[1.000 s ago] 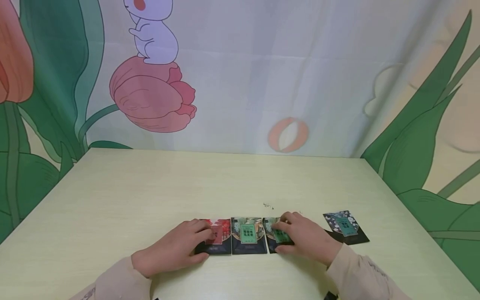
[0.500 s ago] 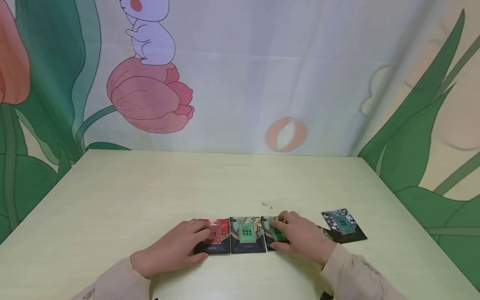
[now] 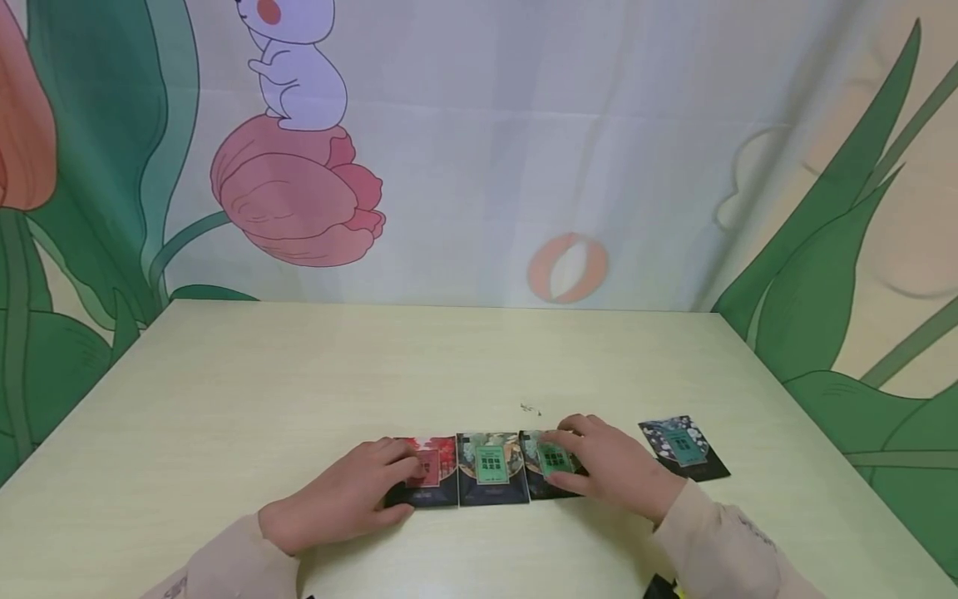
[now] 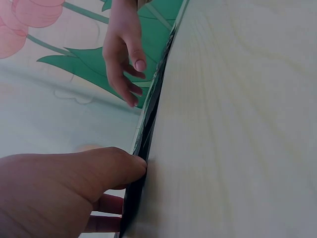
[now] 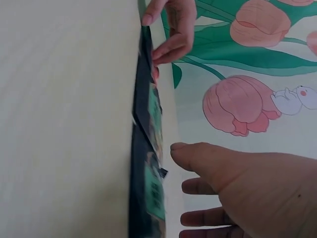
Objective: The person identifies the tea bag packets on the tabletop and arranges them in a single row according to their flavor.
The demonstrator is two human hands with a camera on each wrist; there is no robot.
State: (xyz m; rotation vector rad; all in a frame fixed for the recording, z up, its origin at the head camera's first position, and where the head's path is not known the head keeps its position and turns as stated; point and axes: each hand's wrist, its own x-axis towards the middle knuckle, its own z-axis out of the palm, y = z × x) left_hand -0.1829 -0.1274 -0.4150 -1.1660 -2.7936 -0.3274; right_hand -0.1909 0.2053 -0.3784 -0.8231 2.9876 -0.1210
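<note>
Three flat tea sachets lie side by side in a row on the table. The left one is a red-topped tea sachet (image 3: 447, 491). In the middle is a green-labelled tea sachet (image 3: 492, 467); a similar green tea sachet (image 3: 533, 466) lies to its right. My left hand (image 3: 348, 491) rests on the red-topped sachet, with the thumb (image 4: 130, 168) touching its near edge. My right hand (image 3: 617, 466) is over the right sachet and covers part of it. In the right wrist view its fingers are spread and stand apart from the row.
A dark tea sachet with white blossoms (image 3: 684, 448) lies apart at the right. Small dark marks (image 3: 530, 408) show on the pale table (image 3: 299, 366) beyond the row. A printed curtain (image 3: 464, 166) hangs behind the table. Something black (image 3: 659, 587) shows at the right sleeve.
The right hand shifts slightly and its thumb moves off the right sachet's lower left part. A dark piece seen beside the right wrist is now hidden behind it. The left hand stays put.
</note>
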